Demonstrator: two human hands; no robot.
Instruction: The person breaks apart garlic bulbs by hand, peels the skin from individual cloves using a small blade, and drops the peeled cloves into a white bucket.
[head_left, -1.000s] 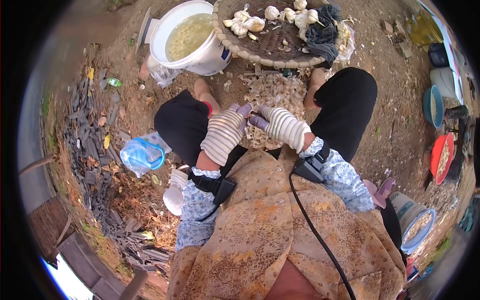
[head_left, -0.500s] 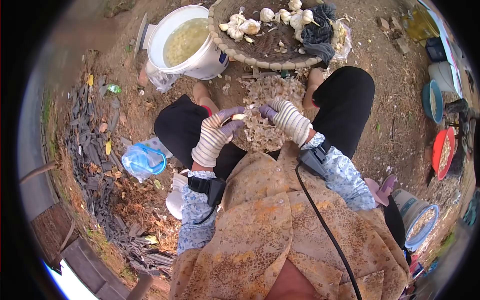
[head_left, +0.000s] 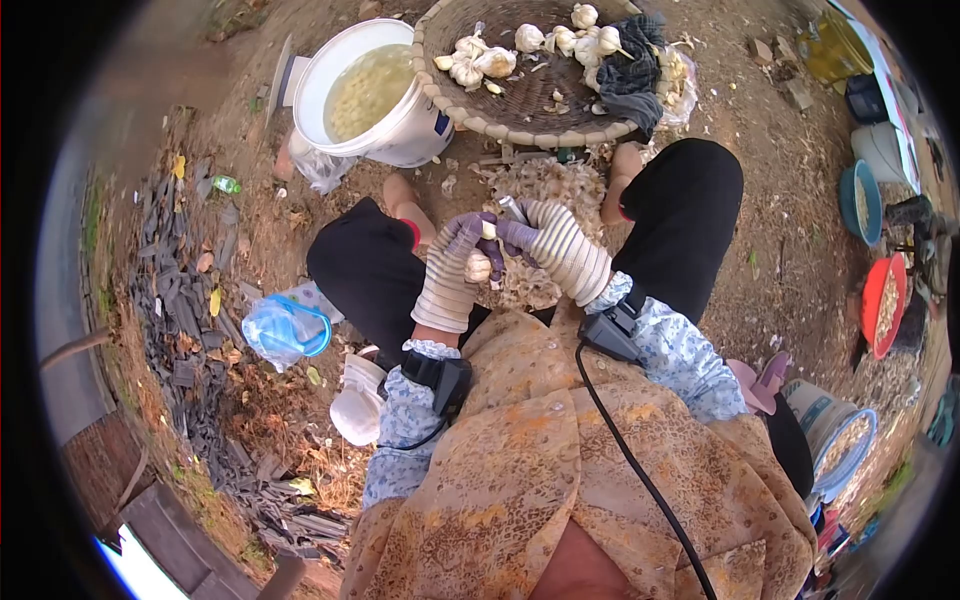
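My left hand [head_left: 450, 265], in a striped glove with purple fingertips, is closed on a garlic bulb [head_left: 478, 267] in its palm. A pale garlic clove [head_left: 489, 230] shows at its fingertips. My right hand [head_left: 562, 250], gloved the same way, is closed, with its thumb and fingertips meeting the clove. A short grey tool [head_left: 512, 209] sticks out from the right hand's curled fingers; its kind is hard to make out. Beneath both hands lies a pile of garlic skins [head_left: 545, 185].
A woven basket [head_left: 530, 134] with garlic bulbs and a dark cloth stands ahead. To its left is a white bucket [head_left: 415, 140] of peeled cloves in water. A blue-rimmed bag [head_left: 285, 328] lies at left. A red basin [head_left: 880, 330] and a teal basin [head_left: 855, 205] stand at right.
Both hands have come closer together, and the left wrist has turned. A garlic bulb now shows in the left palm, and the grey tool shows above the right fingers.
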